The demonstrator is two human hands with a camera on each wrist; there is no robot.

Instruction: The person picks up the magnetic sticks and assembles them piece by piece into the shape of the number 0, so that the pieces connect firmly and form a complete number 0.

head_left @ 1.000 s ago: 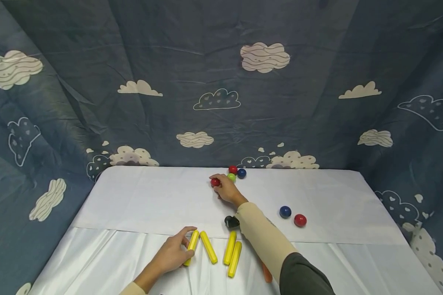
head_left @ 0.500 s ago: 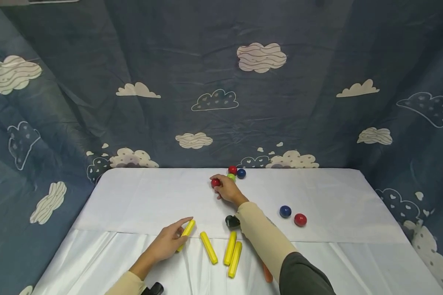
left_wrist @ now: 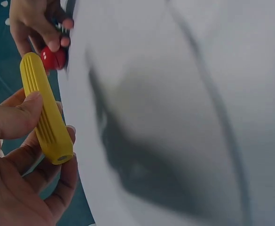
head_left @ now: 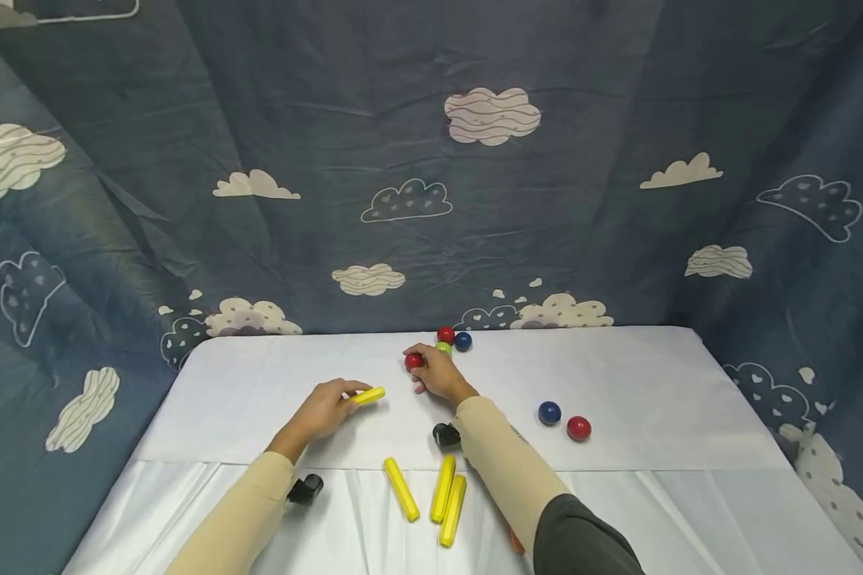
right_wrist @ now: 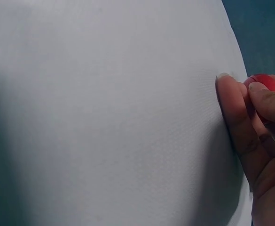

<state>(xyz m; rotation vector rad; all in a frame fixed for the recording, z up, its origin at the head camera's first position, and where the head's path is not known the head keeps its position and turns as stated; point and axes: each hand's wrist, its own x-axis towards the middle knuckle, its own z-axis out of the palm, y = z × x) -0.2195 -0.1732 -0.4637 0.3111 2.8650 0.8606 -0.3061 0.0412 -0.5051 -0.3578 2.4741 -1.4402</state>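
Observation:
My left hand (head_left: 321, 410) pinches a yellow ribbed rod (head_left: 371, 395) above the white cloth, its free end pointing right. In the left wrist view the thumb lies across the ribs of this rod (left_wrist: 47, 113), and a small round mark shows on its near end. Farther back, my right hand (head_left: 442, 375) holds a red ball (head_left: 413, 362) between thumb and fingers. Part of that red ball (right_wrist: 269, 83) is hidden by the thumb in the right wrist view. A gap separates rod and ball. Just behind the right hand sits a lime green ball (head_left: 443, 348).
Another red ball (head_left: 446, 335) and a blue ball (head_left: 463, 342) lie at the table's back edge. To the right rest a blue ball (head_left: 550, 413) and a red ball (head_left: 578, 429). Nearer are yellow rods (head_left: 401, 489) and an orange piece (head_left: 516, 543), partly under the right arm.
My left hand has lifted the yellow rod from the front, carried it away from me toward the right hand, and turned it to point right. The right hand has stayed at the red ball.

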